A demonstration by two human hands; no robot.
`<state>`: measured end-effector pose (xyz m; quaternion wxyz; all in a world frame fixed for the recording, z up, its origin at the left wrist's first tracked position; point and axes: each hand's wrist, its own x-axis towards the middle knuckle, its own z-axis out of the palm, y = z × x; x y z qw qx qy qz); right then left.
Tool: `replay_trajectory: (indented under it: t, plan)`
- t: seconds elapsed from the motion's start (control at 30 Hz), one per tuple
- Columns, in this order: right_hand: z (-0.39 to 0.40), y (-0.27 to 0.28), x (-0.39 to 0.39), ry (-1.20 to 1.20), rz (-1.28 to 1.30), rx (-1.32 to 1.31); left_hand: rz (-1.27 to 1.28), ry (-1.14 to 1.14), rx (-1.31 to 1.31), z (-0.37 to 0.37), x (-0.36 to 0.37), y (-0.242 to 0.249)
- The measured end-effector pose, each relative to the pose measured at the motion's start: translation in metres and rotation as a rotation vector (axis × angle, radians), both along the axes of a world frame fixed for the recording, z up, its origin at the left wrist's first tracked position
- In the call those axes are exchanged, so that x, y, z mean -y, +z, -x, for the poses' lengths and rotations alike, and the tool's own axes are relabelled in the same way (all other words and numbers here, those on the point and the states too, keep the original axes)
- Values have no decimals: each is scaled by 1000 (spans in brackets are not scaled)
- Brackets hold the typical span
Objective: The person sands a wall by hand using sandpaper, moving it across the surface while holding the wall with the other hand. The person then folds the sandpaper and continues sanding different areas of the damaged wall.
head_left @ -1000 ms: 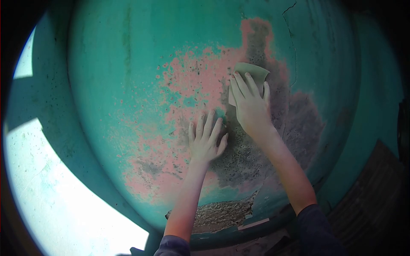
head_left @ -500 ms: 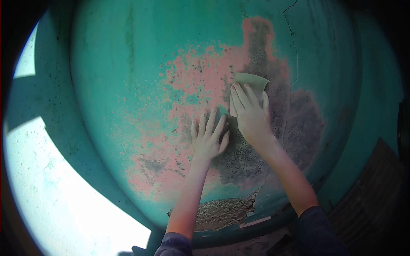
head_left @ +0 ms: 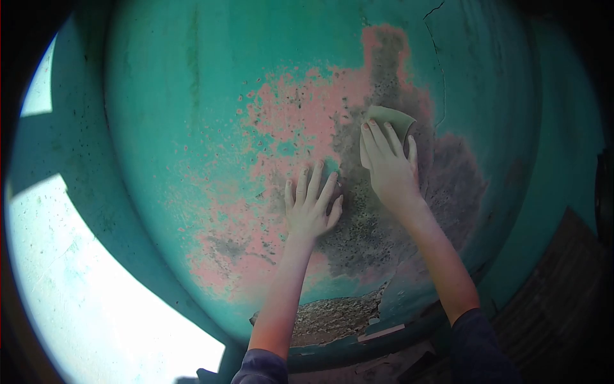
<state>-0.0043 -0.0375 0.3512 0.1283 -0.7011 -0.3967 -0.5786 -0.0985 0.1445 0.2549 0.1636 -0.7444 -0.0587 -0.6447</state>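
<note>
A greenish-grey sheet of sandpaper lies under my right hand, its top edge curling out past the fingertips. The fingers press the sheet flat on a grey, worn area of the wall, and the palm covers much of it. My left hand rests lower and to the left, fingers spread on the wall and holding nothing. Around both hands the teal painted wall has a large worn patch, with pink undercoat and rough grey plaster showing.
Below the hands, a broken strip of coarse rubble shows where the surface has come off. A thin crack runs down the upper right of the wall. Bright light falls at the left. A dark slatted panel stands at lower right.
My right hand and the sandpaper have slid a short way to the right across the wall. My left hand has stayed in place.
</note>
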Motion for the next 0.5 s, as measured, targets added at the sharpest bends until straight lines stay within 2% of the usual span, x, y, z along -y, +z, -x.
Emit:
replay_trajectory:
  t: [0.13, 0.27, 0.33, 0.43, 0.5]
  plan:
    - [-2, 10, 2, 32, -56, -36, -3, -2, -10, 0, -1, 0]
    - [-5, -18, -1, 68, -1, -49, -3, 7, 7, 1, 0, 0]
    - [-3, -8, -2, -3, -8, 4, -6, 4, 13, -1, 0, 0]
    - [1, 21, -9, 44, -61, 11, 2, -5, -4, 0, 0, 0]
    - [0, 14, -13, 39, -61, 17, -1, 0, -9, 0, -1, 0]
